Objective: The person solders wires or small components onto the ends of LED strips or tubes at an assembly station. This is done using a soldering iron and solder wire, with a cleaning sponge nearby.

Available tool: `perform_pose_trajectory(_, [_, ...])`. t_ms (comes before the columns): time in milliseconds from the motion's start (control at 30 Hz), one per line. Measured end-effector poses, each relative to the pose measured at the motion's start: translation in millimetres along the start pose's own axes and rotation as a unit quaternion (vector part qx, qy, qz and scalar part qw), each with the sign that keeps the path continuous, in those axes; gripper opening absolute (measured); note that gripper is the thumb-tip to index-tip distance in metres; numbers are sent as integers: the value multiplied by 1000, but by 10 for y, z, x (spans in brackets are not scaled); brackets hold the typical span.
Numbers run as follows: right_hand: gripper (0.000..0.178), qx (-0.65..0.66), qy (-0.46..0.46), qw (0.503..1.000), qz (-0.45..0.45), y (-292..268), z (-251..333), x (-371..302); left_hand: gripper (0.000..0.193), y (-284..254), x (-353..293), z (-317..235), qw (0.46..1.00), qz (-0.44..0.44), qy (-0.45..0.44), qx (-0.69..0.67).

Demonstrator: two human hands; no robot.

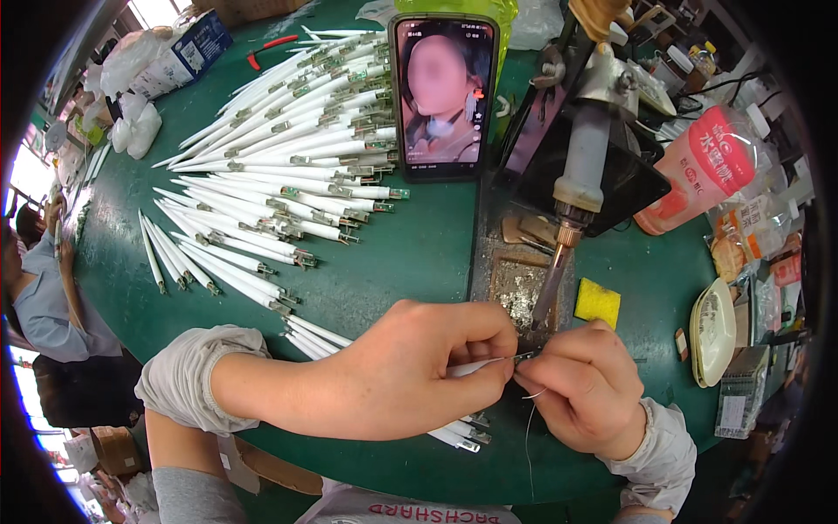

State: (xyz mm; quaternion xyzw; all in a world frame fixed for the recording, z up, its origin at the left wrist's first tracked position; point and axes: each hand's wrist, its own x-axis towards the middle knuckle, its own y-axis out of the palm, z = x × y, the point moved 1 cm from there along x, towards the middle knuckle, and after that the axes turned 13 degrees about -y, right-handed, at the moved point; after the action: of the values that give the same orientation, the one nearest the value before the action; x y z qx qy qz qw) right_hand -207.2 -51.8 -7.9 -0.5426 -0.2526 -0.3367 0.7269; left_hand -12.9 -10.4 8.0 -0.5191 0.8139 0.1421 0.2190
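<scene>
My left hand (410,375) pinches a white stylus pen (467,368) near its end, where a small circuit board pokes out. Close against that end, my right hand (594,384) has its fingers closed on a thin wire (530,445), which hangs down in front of the table edge and looks like solder. Just above both hands, a soldering iron (567,201) held in a stand points its tip down. Whether the tip touches the board I cannot tell, as my fingers hide part of it. More white pens (458,434) lie below my left hand.
Many white pens with bare circuit ends (288,157) fan across the green table (393,271). A phone (443,96) stands upright behind them. Near the iron are a yellow sponge (598,303) and a solder-spattered tray (515,284). Bottles (698,170) stand right; another person (57,288) sits far left.
</scene>
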Motion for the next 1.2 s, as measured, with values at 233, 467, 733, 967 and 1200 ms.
perform_pose_trajectory(233, [32,-31,-7,999,30,-10,6,31,8,-15,23,15,1000,20,8,3])
perform_pose_trajectory(467, [30,-32,-9,997,72,6,-22,27,7,-65,35,-43,997,-7,39,66])
perform_pose_trajectory(733, [24,64,46,995,61,-50,-35,42,9,-115,41,-53,994,-11,19,110])
perform_pose_trajectory(967, [17,161,212,964,-17,-59,-4,-87,7,-138,104,-46,998,37,-43,-6])
perform_pose_trajectory(1200, [12,246,333,910,3,-93,-13,-35,6,-168,157,-56,993,62,-28,-94])
